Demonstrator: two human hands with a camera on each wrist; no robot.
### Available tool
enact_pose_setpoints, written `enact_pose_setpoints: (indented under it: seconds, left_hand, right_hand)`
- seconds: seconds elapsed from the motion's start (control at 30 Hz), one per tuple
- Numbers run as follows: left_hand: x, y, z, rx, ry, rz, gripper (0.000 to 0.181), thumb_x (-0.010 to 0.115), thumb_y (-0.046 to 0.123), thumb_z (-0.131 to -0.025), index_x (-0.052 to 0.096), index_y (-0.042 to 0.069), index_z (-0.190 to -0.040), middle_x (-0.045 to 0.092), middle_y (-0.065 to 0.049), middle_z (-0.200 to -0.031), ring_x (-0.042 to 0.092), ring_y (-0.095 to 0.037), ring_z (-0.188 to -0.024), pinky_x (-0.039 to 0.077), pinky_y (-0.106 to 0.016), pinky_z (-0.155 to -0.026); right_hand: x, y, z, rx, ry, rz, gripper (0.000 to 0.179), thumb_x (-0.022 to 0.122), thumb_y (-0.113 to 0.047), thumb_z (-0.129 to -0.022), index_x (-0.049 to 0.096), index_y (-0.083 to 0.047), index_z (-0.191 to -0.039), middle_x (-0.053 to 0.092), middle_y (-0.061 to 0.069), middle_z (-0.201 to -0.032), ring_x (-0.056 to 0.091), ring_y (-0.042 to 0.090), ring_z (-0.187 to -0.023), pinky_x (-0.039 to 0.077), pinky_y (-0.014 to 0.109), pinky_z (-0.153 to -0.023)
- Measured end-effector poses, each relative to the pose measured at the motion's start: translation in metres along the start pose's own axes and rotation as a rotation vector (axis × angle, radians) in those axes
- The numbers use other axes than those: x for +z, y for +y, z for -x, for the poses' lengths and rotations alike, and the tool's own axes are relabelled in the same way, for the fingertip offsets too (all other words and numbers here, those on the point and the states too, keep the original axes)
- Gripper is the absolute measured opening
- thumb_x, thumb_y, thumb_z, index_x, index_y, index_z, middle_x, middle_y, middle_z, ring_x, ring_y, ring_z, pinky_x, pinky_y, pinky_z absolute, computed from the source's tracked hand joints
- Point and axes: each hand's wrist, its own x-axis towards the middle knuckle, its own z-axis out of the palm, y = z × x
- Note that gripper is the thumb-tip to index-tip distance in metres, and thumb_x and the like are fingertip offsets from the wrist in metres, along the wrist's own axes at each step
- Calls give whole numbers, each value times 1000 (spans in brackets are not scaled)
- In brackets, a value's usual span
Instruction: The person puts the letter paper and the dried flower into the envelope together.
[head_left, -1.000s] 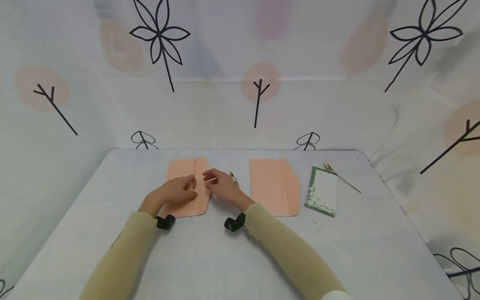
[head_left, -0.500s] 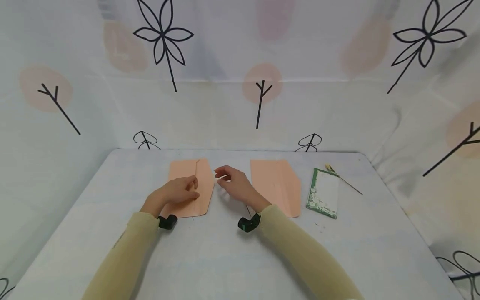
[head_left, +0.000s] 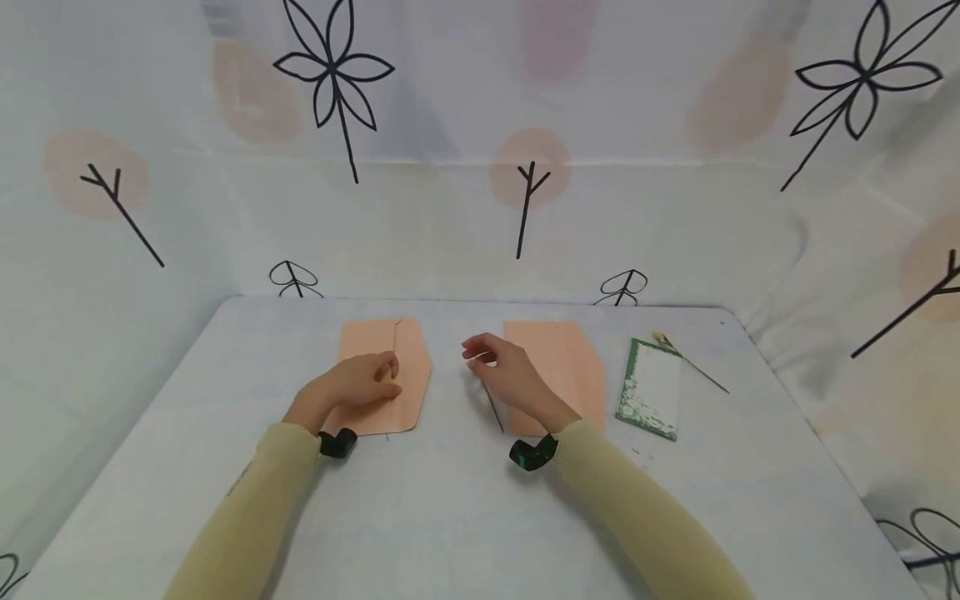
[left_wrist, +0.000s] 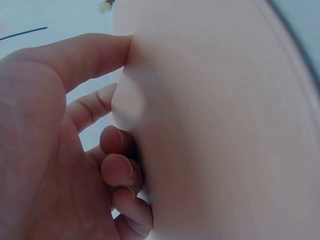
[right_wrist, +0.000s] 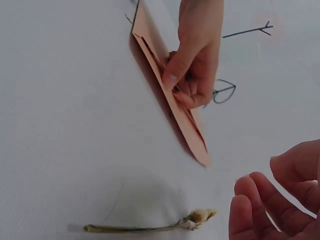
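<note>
Left hand (head_left: 358,380) touching left envelope (head_left: 412,377), grip modestly wide; right hand (head_left: 506,368) near dried flower (right_wrist: 155,229), grip relaxed, loosely wide.

A first envelope (head_left: 413,385) lay under the left hand (head_left: 356,381) at the left of the worktop (head_left: 420,517), with a second envelope (head_left: 567,367) to its right and a flower (right_wrist: 152,229) in between, near the right hand (head_left: 506,372). Farther right sat a notepad (head_left: 649,388), another flower (head_left: 693,366) by its far right corner. A backdrop (head_left: 442,229) rose behind.
</note>
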Motion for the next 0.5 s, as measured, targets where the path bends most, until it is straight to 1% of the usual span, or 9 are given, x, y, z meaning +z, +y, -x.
enact_pose_setpoints:
  seconds: [0.13, 0.23, 0.37, 0.5]
  left_hand:
    - [1, -1, 0, -6, 0, -9, 19, 66, 28, -92, 52, 17, -98, 41, 2, -71, 44, -16, -65, 32, -32, -64]
    - [0, 0, 0, -9, -2, -1, 19, 67, 28, -91, 52, 17, -98, 42, 2, -71, 45, -16, -65, 32, -32, -64]
    - [-1, 2, 0, -11, -4, 13, 20, 68, 27, -91, 53, 17, -98, 42, 2, -71, 45, -17, -66, 33, -32, -64]
    - [-1, 2, 0, -20, 1, 9, 20, 68, 27, -92, 53, 16, -98, 42, 2, -71, 46, -17, -67, 34, -32, -65]
  right_hand:
    - [-6, 6, 5, -15, 10, 11, 27, 60, -10, -97, 62, -8, -124, 67, 5, -116, 63, 22, -106, 49, 37, -83]
    - [-12, 11, 8, -22, 19, 26, 29, 61, -10, -97, 61, -6, -126, 66, 4, -116, 63, 23, -106, 50, 37, -83]
    - [-18, 19, 13, -5, 25, 25, 30, 62, -8, -96, 61, -4, -126, 66, 4, -113, 64, 23, -104, 52, 36, -83]
    - [-21, 25, 16, 35, 24, 13, 29, 64, -6, -94, 62, -4, -123, 66, 5, -107, 64, 23, -100, 52, 36, -81]
